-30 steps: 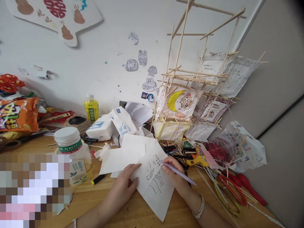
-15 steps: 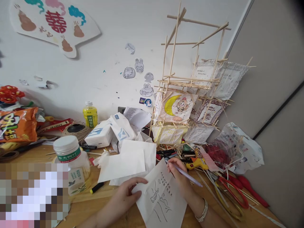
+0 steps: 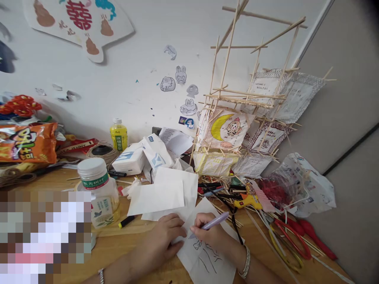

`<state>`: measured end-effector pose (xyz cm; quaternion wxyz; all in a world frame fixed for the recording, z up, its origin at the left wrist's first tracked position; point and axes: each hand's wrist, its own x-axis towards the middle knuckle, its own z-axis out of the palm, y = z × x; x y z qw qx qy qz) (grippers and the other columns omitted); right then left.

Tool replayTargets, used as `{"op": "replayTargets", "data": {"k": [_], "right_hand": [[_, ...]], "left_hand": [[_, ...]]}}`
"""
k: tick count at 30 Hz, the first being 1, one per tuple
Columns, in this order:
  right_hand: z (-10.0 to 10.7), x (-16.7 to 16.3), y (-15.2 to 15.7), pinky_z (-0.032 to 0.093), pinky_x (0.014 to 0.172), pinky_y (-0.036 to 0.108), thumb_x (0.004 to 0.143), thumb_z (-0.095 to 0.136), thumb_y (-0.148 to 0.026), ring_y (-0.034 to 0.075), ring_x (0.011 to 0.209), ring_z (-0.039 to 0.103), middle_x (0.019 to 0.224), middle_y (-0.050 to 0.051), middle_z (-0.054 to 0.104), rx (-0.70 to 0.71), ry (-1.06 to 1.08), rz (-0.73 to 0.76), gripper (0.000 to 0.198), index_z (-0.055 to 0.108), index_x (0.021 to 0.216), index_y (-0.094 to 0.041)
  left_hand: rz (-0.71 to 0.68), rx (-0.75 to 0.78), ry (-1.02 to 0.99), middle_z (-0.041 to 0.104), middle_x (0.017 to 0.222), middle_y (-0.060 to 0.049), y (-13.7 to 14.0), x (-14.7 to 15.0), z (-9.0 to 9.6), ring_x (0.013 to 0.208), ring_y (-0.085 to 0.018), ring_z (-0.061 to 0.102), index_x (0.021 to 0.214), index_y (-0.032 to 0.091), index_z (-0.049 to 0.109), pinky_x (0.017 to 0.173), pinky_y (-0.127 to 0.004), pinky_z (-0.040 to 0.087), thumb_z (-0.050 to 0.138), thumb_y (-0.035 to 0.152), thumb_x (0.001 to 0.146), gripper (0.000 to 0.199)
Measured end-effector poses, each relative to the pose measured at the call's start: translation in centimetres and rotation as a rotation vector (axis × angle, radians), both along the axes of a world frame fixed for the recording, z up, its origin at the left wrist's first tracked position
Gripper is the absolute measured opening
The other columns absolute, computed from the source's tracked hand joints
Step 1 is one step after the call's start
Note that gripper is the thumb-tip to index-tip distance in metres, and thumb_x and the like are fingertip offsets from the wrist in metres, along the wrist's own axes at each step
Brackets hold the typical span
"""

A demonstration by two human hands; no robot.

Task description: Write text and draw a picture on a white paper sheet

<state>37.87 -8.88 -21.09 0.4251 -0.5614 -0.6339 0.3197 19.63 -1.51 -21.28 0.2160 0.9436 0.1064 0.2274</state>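
Observation:
My right hand [image 3: 209, 232] is closed around a light purple pen [image 3: 217, 220], its tip down on a white sheet of paper [image 3: 204, 265]. Black line drawings are on the sheet; my right hand covers part of it. At the sheet's left edge lies my left hand [image 3: 167, 238], thumb apart from the bent fingers, resting on the table and paper without gripping. Blank white sheets [image 3: 160, 198] lie just beyond my left hand. A black marker with a yellow end [image 3: 126, 221] is to the left of them.
Behind stands a wooden-stick frame with decorated paper panels [image 3: 231, 130]. Right of the paper are a yellow glue gun [image 3: 248, 199], red-handled scissors [image 3: 293, 238] and loose strips. A clear jar with a white lid [image 3: 99, 189], tissue packs [image 3: 129, 158] and a yellow bottle [image 3: 118, 135] stand left.
The sheet now lies lower and flatter on the table. My right hand has brought the pen down onto its drawing, and my left hand has loosened from the edge. The view has shifted.

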Motion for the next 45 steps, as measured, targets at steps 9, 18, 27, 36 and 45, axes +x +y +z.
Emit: {"op": "replayTargets", "data": {"k": [9, 18, 27, 36, 45], "right_hand": [[-1.9, 0.5, 0.6, 0.023, 0.046, 0.022, 0.075, 0.048, -0.018, 0.009, 0.049, 0.032, 0.049, -0.006, 0.033, 0.106, -0.196, 0.0, 0.029, 0.032, 0.051, -0.019], [-1.5, 0.4, 0.3, 0.025, 0.049, 0.022, 0.077, 0.048, -0.017, 0.01, 0.051, 0.035, 0.051, -0.006, 0.036, 0.102, -0.23, 0.021, 0.028, 0.034, 0.053, -0.019], [-1.8, 0.6, 0.4, 0.024, 0.049, 0.022, 0.077, 0.048, -0.017, 0.009, 0.051, 0.034, 0.052, -0.006, 0.034, 0.108, -0.214, 0.029, 0.029, 0.032, 0.053, -0.019], [-1.8, 0.7, 0.5, 0.023, 0.049, 0.022, 0.075, 0.048, -0.015, 0.009, 0.051, 0.032, 0.051, -0.006, 0.033, 0.111, -0.23, 0.024, 0.029, 0.03, 0.053, -0.019], [-1.8, 0.5, 0.4, 0.021, 0.048, 0.022, 0.073, 0.046, -0.014, 0.009, 0.05, 0.03, 0.05, -0.006, 0.03, 0.087, -0.215, -0.005, 0.029, 0.027, 0.052, -0.02]], "left_hand": [[-0.013, 0.078, 0.003, 0.056, 0.081, -0.004, -0.2, 0.1, 0.3, 0.085, -0.02, 0.049, 0.075, 0.021, 0.062, 0.073, -0.031, 0.041, 0.047, 0.015, 0.082, 0.017], [-0.012, 0.09, 0.01, 0.055, 0.079, -0.003, -0.2, 0.1, 0.2, 0.085, -0.02, 0.049, 0.072, 0.021, 0.061, 0.073, -0.031, 0.041, 0.047, 0.014, 0.083, 0.019], [-0.015, 0.105, -0.001, 0.056, 0.08, -0.003, -0.2, 0.1, 0.2, 0.088, -0.021, 0.049, 0.072, 0.021, 0.061, 0.077, -0.032, 0.041, 0.048, 0.014, 0.082, 0.018], [-0.007, 0.098, 0.027, 0.058, 0.084, -0.003, -0.2, 0.0, 0.2, 0.094, -0.022, 0.049, 0.073, 0.021, 0.06, 0.081, -0.034, 0.04, 0.051, 0.011, 0.08, 0.015], [-0.014, 0.105, 0.013, 0.057, 0.083, -0.003, -0.2, 0.1, 0.2, 0.092, -0.022, 0.048, 0.071, 0.021, 0.059, 0.079, -0.033, 0.04, 0.052, 0.011, 0.08, 0.015]]}}
